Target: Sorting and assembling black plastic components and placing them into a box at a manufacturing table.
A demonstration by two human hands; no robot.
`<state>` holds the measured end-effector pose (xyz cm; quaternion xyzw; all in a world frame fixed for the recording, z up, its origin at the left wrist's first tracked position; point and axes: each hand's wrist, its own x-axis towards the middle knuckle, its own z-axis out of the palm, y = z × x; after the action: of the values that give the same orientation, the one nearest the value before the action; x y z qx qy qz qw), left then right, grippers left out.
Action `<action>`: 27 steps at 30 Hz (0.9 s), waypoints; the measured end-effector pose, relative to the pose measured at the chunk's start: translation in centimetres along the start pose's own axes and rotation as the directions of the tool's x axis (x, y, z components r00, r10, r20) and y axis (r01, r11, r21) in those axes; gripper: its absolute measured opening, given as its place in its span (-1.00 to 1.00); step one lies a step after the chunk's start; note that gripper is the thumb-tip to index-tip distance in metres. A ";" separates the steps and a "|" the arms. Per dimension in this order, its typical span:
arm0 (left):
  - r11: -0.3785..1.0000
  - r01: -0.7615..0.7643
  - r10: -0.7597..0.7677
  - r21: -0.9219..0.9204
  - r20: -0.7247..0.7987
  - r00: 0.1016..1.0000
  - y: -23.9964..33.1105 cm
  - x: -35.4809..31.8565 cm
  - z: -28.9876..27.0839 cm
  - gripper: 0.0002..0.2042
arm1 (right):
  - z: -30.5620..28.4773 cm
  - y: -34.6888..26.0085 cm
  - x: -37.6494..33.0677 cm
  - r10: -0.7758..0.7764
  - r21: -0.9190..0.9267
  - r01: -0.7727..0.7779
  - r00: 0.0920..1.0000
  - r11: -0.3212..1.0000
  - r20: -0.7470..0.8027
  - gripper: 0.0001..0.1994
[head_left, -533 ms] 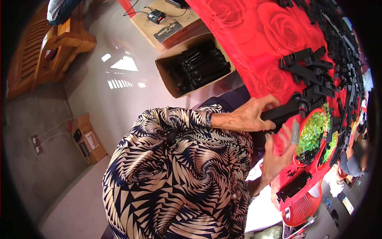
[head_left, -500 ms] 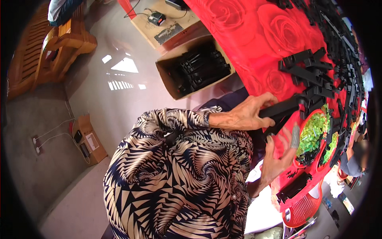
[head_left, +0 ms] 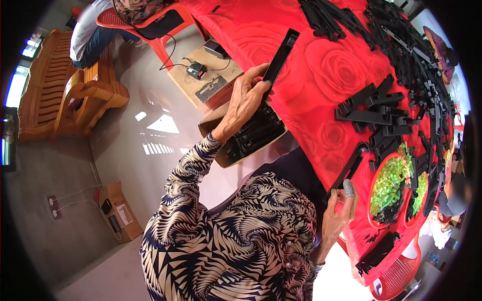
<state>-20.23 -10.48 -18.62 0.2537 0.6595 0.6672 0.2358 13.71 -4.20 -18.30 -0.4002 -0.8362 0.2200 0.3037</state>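
Pinching a long, straight black plastic bar (head_left: 281,56) in its fingers, the left hand (head_left: 244,96) holds it slanted over the near edge of the red rose-patterned worktop (head_left: 301,100). Farther right along that edge, the right hand (head_left: 338,215) pinches a slim black plastic strip (head_left: 347,173).

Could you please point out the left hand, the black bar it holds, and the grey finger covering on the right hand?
Left hand (head_left: 244,99): head view, middle of its back.
Black bar (head_left: 281,56): head view, middle of its exposed length.
Grey finger covering (head_left: 348,189): head view, middle of its visible side.
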 end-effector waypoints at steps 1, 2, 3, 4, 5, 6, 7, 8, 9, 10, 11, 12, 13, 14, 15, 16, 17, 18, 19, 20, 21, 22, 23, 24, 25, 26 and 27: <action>1.000 -0.012 0.013 -0.025 0.011 1.000 0.5 -0.1 -0.1 -0.59 | 0.2 -0.2 0.4 -0.001 -0.020 0.002 1.000 1.000 0.005 -0.66; 0.998 -0.025 0.026 -0.051 0.022 0.999 0.8 -0.2 -0.1 -0.58 | 0.4 -0.3 0.7 -0.003 -0.040 0.004 1.000 0.999 0.010 -0.68; 0.998 -0.034 0.035 -0.047 0.022 0.999 0.6 -0.1 -0.1 -0.58 | 0.5 -0.3 0.9 -0.007 -0.034 0.007 1.000 0.999 0.003 -0.68; 0.999 -0.043 0.043 -0.030 0.022 0.999 -0.1 0.1 0.0 -0.58 | 0.4 -0.3 0.8 0.003 -0.045 -0.002 1.000 0.999 0.016 -0.69; 0.999 -0.053 0.053 -0.013 0.025 0.998 -0.6 0.1 0.1 -0.57 | 0.1 -0.4 0.7 0.014 -0.058 -0.013 1.000 0.998 0.024 -0.70; 0.999 -0.038 0.038 0.014 0.013 0.999 -0.9 0.0 0.2 -0.58 | -0.1 -0.4 0.5 0.012 -0.051 -0.011 1.000 0.999 0.015 -0.70; 0.998 -0.047 0.046 0.039 0.033 0.998 -1.1 0.0 0.3 -0.55 | -0.3 -0.3 0.3 0.019 -0.061 -0.018 1.000 0.998 0.024 -0.70; 0.996 -0.077 0.075 0.050 0.034 0.997 -1.2 0.0 0.3 -0.56 | -0.4 -0.2 0.3 0.027 -0.071 -0.025 0.999 0.997 0.032 -0.71; 0.993 -0.104 0.102 0.060 0.038 0.994 -1.3 -0.2 0.5 -0.57 | -0.4 0.0 0.0 0.028 -0.067 -0.026 0.999 0.997 0.022 -0.71; 0.992 -0.113 0.110 0.061 0.045 0.993 -1.1 -0.5 0.5 -0.57 | -0.4 0.2 -0.2 0.019 -0.081 -0.018 1.000 0.997 0.019 -0.72; 0.989 -0.113 0.109 0.092 0.055 0.993 -1.0 -0.8 0.4 -0.57 | -0.3 0.3 -0.2 0.011 -0.096 -0.010 1.000 0.995 0.016 -0.73; 0.986 -0.115 0.107 0.118 0.071 0.992 -0.8 -1.0 0.6 -0.57 | -0.3 0.5 -0.1 0.015 -0.102 -0.015 1.000 0.995 -0.001 -0.73; 0.986 -0.125 0.116 0.112 0.085 0.990 -0.6 -1.4 0.8 -0.57 | -0.3 0.5 0.0 -0.062 -0.155 0.060 0.998 0.986 -0.005 -0.74; 0.986 -0.092 0.075 0.142 0.118 0.990 -0.4 -1.8 0.9 -0.56 | -0.4 0.5 0.2 -0.138 -0.210 0.134 0.990 0.968 -0.004 -0.75; 0.982 -0.059 0.032 0.178 0.149 0.988 -0.2 -2.4 1.0 -0.56 | -0.4 0.2 0.3 -0.131 -0.215 0.125 0.991 0.969 -0.017 -0.75; 0.982 -0.051 0.018 0.183 0.173 0.985 -0.4 -3.1 1.5 -0.57 | -0.5 0.0 0.2 -0.170 -0.260 0.153 0.984 0.954 -0.044 -0.76; 0.985 -0.018 -0.021 0.171 0.222 0.975 0.0 -3.9 2.0 -0.58 | -0.7 -0.4 0.2 -0.209 -0.305 0.180 0.976 0.935 -0.067 -0.76; 0.987 0.001 -0.043 0.159 0.265 0.963 0.1 -4.7 2.8 -0.59 | -1.0 -0.9 0.4 -0.246 -0.332 0.204 0.965 0.921 -0.089 -0.79; 0.988 0.026 -0.070 0.149 0.298 0.952 0.1 -5.6 3.5 -0.59 | -1.1 -1.6 0.7 -0.238 -0.337 0.193 0.967 0.922 -0.095 -0.79; 0.993 0.026 -0.064 0.118 0.331 0.941 -0.8 -6.4 4.1 -0.60 | -1.0 -2.3 0.9 -0.240 -0.220 0.217 0.967 0.951 -0.081 -0.81; 0.999 0.017 -0.027 0.031 0.349 0.937 -1.0 -7.1 4.9 -0.61 | -0.7 -2.9 1.3 -0.245 -0.101 0.238 0.967 0.966 -0.069 -0.83; 0.998 0.037 -0.054 0.051 0.379 0.924 -0.9 -7.5 5.5 -0.61 | -0.1 -3.5 1.9 -0.289 -0.048 0.286 0.955 0.957 -0.066 -0.84; 0.996 0.060 -0.084 0.073 0.408 0.909 -0.6 -7.9 6.1 -0.61 | 0.6 -3.3 2.3 -0.331 -0.003 0.332 0.943 0.943 -0.037 -0.83; 0.991 0.118 -0.135 0.066 0.416 0.899 -0.5 -8.6 6.5 -0.62 | 1.1 -3.3 2.2 -0.350 0.007 0.351 0.936 0.937 -0.015 -0.84; 0.988 0.134 -0.152 0.071 0.426 0.892 -0.3 -9.0 6.7 -0.62 | 1.5 -3.4 2.0 -0.368 0.019 0.368 0.930 0.930 0.008 -0.85; 0.988 0.141 -0.155 0.065 0.432 0.888 -0.2 -9.2 6.9 -0.62 | 1.7 -3.5 2.0 -0.373 0.032 0.373 0.927 0.927 0.021 -0.86; 0.985 0.160 -0.171 0.064 0.438 0.882 -0.4 -9.9 6.9 -0.62 | 1.9 -3.4 1.8 -0.346 0.035 0.345 0.937 0.938 0.039 -0.86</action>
<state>-8.29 -11.65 -19.28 0.3444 0.6164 0.5611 0.4320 9.69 -4.94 -17.03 -0.2381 -0.8969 0.1836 0.3243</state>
